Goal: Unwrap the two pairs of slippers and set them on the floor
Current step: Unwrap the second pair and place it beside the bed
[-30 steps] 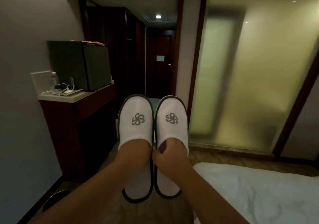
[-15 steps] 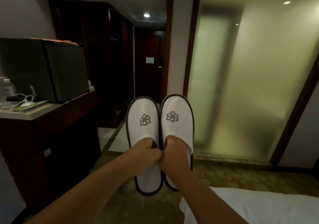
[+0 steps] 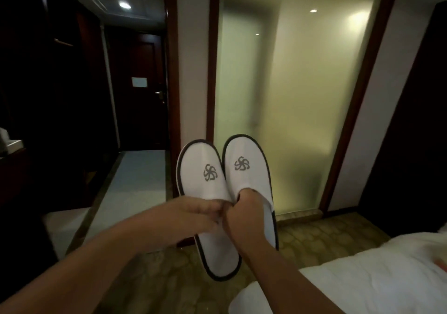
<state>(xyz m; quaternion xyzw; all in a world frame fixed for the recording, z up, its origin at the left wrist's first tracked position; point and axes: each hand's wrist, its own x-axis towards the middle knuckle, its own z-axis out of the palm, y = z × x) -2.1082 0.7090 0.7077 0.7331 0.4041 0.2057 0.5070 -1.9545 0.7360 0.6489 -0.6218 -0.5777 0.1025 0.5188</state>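
Two white slippers with dark trim and a grey pinwheel logo are held up side by side in the air, toes up. My left hand [image 3: 191,214] grips the left slipper [image 3: 200,168] at the opening of its upper. The right slipper [image 3: 249,166] is held the same way by my right hand [image 3: 244,214]. The two hands touch between the slippers. No wrapper shows on this pair. A second pair is not in view.
Patterned carpet floor [image 3: 169,284] lies below the slippers. A white bed [image 3: 362,277] fills the lower right. A frosted glass wall [image 3: 290,96] stands ahead, a dark hallway with a door [image 3: 142,91] at left, and a cabinet edge [image 3: 9,144] at far left.
The view has swung to the right, so the cabinet and its black box slid out at the left. The slippers stay held together and have tilted slightly leftward at the top.
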